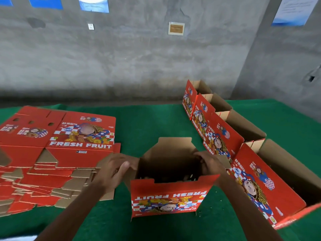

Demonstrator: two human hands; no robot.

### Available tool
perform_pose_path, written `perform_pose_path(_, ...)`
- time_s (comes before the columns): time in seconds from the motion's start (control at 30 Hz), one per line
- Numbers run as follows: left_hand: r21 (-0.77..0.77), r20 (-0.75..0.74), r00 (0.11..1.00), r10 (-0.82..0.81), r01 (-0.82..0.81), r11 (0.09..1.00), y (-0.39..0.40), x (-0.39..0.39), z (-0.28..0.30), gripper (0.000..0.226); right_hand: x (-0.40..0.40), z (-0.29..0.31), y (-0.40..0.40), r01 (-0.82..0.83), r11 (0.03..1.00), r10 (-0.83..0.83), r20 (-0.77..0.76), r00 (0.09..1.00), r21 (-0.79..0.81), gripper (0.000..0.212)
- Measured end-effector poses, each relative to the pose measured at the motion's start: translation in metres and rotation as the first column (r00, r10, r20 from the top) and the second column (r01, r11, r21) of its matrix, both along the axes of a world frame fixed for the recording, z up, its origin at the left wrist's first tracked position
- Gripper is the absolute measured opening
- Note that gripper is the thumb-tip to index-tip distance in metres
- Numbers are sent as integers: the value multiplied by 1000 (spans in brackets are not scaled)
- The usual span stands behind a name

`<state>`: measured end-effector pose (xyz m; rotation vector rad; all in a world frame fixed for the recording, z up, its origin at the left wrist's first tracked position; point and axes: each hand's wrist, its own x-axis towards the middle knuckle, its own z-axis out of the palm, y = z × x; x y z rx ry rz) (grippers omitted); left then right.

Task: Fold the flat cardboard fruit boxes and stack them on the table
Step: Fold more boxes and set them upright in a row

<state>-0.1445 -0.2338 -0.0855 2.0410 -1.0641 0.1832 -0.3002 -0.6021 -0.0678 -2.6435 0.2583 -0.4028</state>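
From the head camera, a green-covered tabletop [156,122] runs up to a grey concrete wall [121,58] that carries a few blue-and-white posters [93,4] and a small framed plaque [176,28].

Near the middle of the tabletop's near edge stands a half-formed box [166,193], red with "FRESH FRUIT" printed upside down on the side facing the camera. Its top is open, and a brown flap [175,146] stands up at its far side.

The left hand [112,169] is at the box's left wall, its fingers curled over the top edge of the brown cardboard there and gripping it. The right hand [211,164] is at the right wall, its fingers bent over the rim and reaching into the box, holding that side.

Towards the left edge of the tabletop lies a stack of flat boxes [57,153], red print upward and brown flaps fanned out towards the near edge. The left forearm crosses above the stack's near right corner.

Along the right side, a row of folded boxes [234,136] runs from the far right corner towards the near right corner. They stand one against the next, open tops showing brown insides, with the nearest one just beside the right hand.
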Motion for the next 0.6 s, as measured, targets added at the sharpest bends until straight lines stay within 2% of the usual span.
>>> perform_pose_path(0.1,-7,-57,998,6,-6,1000,15,-28,-19,64,6,3,-5,34,996,-33,-8,999,78,47)
perform_pose_path(0.17,-3,-3,998,55,-55,998,16,-43,-25,71,7,5,-8,35,992,-34,-16,999,125,46)
perform_pose_path(0.23,-27,91,975,201,-200,979,1,-51,-22,66,9,7,-4,84,993,-81,-40,996,88,38)
perform_pose_path(0.27,-32,84,950,299,-298,954,-9,-52,-20,64,9,6,-2,148,989,-148,-22,989,14,35)
perform_pose_path(0.33,5,-96,900,424,-426,905,-26,-49,-16,68,7,4,0,340,932,-335,60,940,-127,35)
perform_pose_path(0.37,16,-227,874,430,-438,899,-32,-47,-15,71,4,3,-1,445,887,-436,98,895,-124,43)
perform_pose_path(0.4,23,-311,853,419,-434,901,-37,-45,-14,72,1,2,-2,530,847,-522,114,845,-44,54)
perform_pose_path(0.43,40,-309,856,415,-424,905,-40,-44,-12,72,-2,2,-3,569,812,-582,108,806,126,64)
perform_pose_path(0.5,155,-112,902,417,-399,904,-47,-39,-12,73,-3,4,-4,543,650,-650,20,759,532,71)
perform_pose_path(0.53,259,17,918,397,-388,885,-51,-37,-11,72,-4,7,-1,465,565,-646,15,763,682,66)
perform_pose_path(0.6,420,167,921,353,-390,819,-58,-34,-6,64,-5,9,7,223,491,-593,136,794,842,43)
